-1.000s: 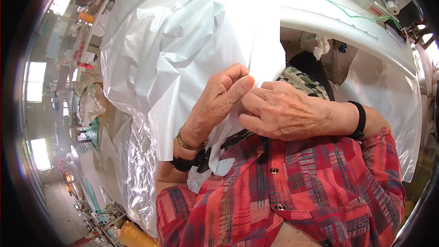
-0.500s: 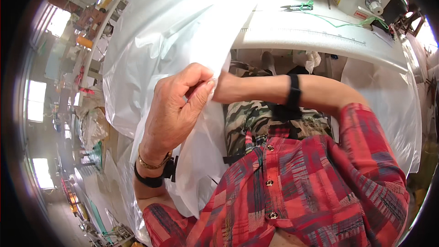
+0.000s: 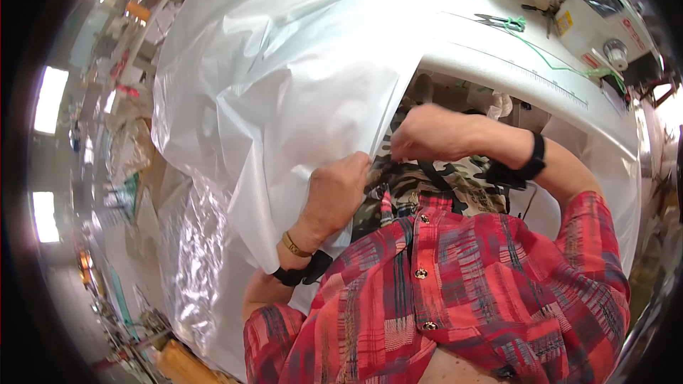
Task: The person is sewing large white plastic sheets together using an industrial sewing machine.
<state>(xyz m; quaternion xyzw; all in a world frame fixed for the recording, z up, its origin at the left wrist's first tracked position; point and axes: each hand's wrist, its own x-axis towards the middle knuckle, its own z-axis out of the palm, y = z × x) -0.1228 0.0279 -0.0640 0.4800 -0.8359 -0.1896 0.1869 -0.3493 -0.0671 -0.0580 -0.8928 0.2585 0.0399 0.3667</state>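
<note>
A large, thin white plastic-like sheet (image 3: 313, 78) drapes over the left part of the sewing machine table and hangs down toward my lap. My left hand (image 3: 338, 192) is closed on the sheet's right edge, its fingertips pinching near the hem. Just to the right, above my lap, my right hand (image 3: 430, 134) is curled closed beside that edge. It is slightly blurred, and its fingertips point down out of sight, so anything between them is hidden.
On the white table (image 3: 491, 64) lie thread snips (image 3: 501, 23) with green cord. A sewing machine head (image 3: 597, 35) stands at the far right. Crinkled clear plastic (image 3: 199, 270) hangs at the left. More pale sheeting (image 3: 605, 185) hangs at the right.
Both hands have moved right; the left also came lower and nearer my body. My hands, crossed close together before, are now apart. The sheet's edge has shifted right with the left hand.
</note>
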